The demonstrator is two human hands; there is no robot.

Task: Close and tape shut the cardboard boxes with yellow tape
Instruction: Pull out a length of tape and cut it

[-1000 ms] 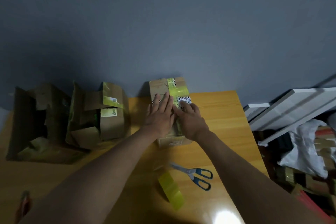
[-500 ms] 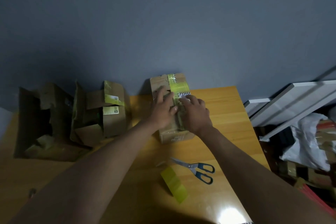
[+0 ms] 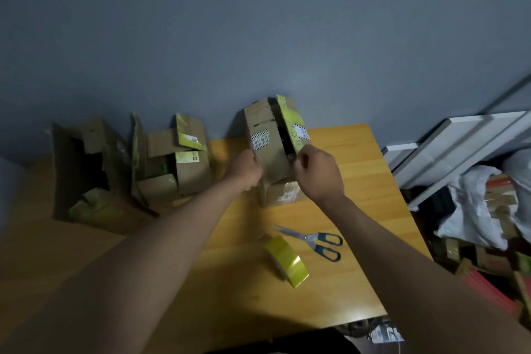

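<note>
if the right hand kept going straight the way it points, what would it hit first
Most likely the taped flap that the right hand already pinches, then the box behind it; depth past that is unclear.

A wooden table (image 3: 359, 181) with a warm yellow top stands against a plain grey-blue wall (image 3: 258, 23). The light is dim. Right of the table, white boards (image 3: 459, 146) lean at an angle above a cluttered heap with a white plastic bag (image 3: 474, 210).

Matt, creased cardboard box (image 3: 271, 149), glossy yellow plastic tape roll (image 3: 288, 261), smooth varnished wooden table (image 3: 344, 198), shiny metal-bladed scissors (image 3: 311, 240).
</note>
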